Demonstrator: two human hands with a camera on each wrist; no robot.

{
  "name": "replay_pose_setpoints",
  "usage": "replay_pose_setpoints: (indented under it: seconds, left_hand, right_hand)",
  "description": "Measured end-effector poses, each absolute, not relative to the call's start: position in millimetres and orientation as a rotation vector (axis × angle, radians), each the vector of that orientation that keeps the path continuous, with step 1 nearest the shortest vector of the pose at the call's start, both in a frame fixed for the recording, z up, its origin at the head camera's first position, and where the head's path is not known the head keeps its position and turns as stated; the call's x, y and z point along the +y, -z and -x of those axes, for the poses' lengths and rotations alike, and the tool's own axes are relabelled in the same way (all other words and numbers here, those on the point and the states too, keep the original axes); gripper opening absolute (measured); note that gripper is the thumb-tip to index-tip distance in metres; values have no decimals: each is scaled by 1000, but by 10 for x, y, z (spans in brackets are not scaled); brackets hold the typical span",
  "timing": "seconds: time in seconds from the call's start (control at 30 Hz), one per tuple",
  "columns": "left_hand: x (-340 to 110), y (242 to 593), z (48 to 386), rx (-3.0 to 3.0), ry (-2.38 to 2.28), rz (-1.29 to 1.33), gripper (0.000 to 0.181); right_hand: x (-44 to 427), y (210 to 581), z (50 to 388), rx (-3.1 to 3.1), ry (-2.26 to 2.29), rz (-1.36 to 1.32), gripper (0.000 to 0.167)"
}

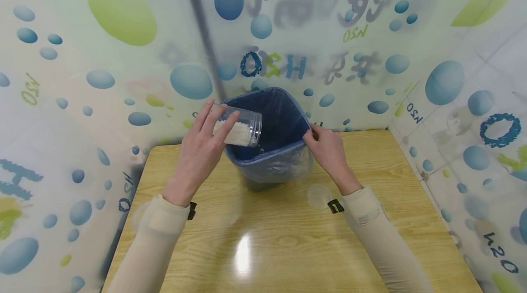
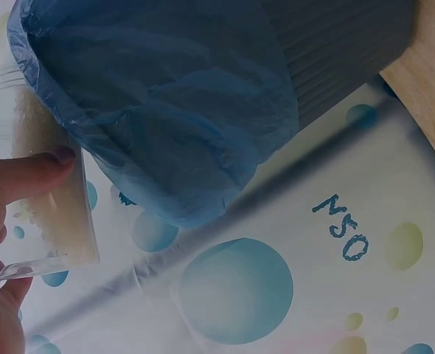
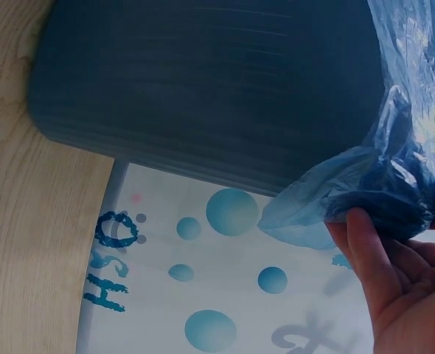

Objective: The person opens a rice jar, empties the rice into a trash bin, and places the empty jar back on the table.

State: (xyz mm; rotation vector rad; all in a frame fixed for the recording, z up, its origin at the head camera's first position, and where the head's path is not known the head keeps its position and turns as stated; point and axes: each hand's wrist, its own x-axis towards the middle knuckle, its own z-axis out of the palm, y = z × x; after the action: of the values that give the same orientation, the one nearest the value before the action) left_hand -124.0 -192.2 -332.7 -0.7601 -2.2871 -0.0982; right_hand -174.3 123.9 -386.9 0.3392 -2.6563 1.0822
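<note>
My left hand (image 1: pixel 201 146) grips a clear jar (image 1: pixel 243 128) tipped on its side, its mouth over the near-left rim of a dark blue bin. White grains, perhaps rice (image 2: pixel 48 184), lie along the jar's lower side. A few white bits show just below its mouth. The bin (image 3: pixel 188 96) stands on the table, lined with a thin blue plastic bag (image 2: pixel 158 110) folded over its rim. With fingers and thumb, my right hand (image 1: pixel 327 151) pinches the bag and rim at the bin's right corner. How deep the bin is filled is hidden.
A round clear lid (image 1: pixel 319 196) lies on the wooden table (image 1: pixel 288 247) near my right wrist. Another faint round clear piece (image 1: pixel 142 215) is by my left sleeve. Walls with a bubble pattern (image 1: pixel 191 81) rise close behind the bin and on both sides.
</note>
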Motion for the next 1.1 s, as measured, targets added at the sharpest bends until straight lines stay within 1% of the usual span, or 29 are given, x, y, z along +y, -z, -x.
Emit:
replay_pose_setpoints:
  seconds: [0.23,0.37,0.57,0.7,0.8,1.0,1.1]
  left_hand:
    - [-1931,3328,1234,-2300,119,780,78]
    - [-1936,3318,1238,-2288,105,750,82]
    - [-1926,3314,1239,-2291,120,790,77]
    - [-1933,3309,1240,-2279,108,753,83]
    - [-1942,3300,1242,-2281,98,730,88]
    - [-1929,3315,1248,-2303,109,785,80]
    - [-1919,3320,1258,-2278,106,753,82]
  right_hand:
    - [1232,3876,1746,-2651,-1075,-342,29]
    - [1233,3881,1747,-2646,-1078,-353,30]
    - [1232,3877,1750,-2636,-1075,-355,28]
    - [1231,3874,1747,-2641,-1084,-354,28]
    - [1231,3868,1744,-2642,-1085,-355,25]
    - [1239,3871,1748,-2639,-1070,-359,25]
    - [1238,3868,1747,-2640,-1075,-356,25]
